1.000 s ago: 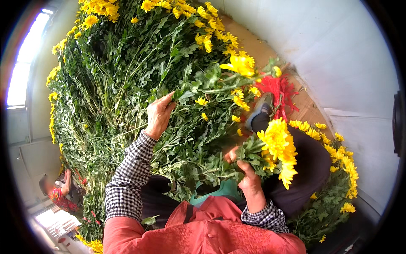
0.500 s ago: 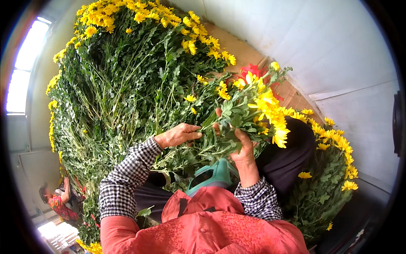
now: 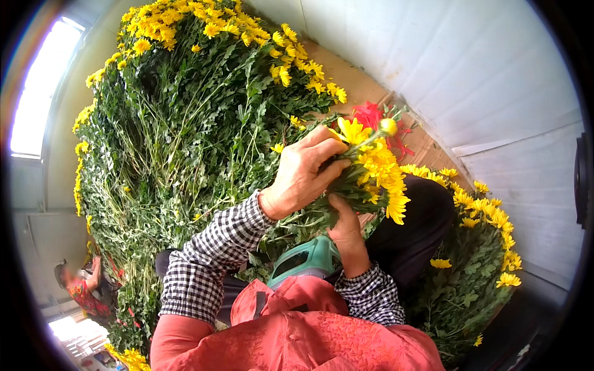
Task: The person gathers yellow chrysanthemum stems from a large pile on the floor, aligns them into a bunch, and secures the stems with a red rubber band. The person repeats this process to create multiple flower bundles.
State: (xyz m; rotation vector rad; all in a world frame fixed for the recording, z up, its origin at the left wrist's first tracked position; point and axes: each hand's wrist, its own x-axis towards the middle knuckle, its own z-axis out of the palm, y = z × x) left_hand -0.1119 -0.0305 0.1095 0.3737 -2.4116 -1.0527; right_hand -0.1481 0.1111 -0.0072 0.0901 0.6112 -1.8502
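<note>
My right hand (image 3: 348, 230) is wrapped round the stems of a bunch of yellow chrysanthemums (image 3: 380, 170), held over my lap with the blooms pointing up and right. Just above it, my left hand (image 3: 304, 172) pinches at a chrysanthemum stem close under the flower heads; its thumb and fingers are closed, the back of the hand towards me. One round, half-opened yellow bloom (image 3: 388, 127) stands out at the bunch's upper edge. Leaves and my left hand hide part of the stems. A green plastic object with a dark opening (image 3: 303, 260) sits below my hands, between my legs.
A large heap of cut chrysanthemums (image 3: 167, 142) fills the left and far side, blooms outward. Another pile (image 3: 476, 266) lies to my right, beside my knee. Red ribbon-like material (image 3: 369, 115) lies beyond the bunch, near the pale wall (image 3: 470, 68). Another person (image 3: 90, 290) is at far left.
My left hand has moved up and right, from the lower stems to just under the blooms. The right hand still grips the bunch and has shifted slightly left.
</note>
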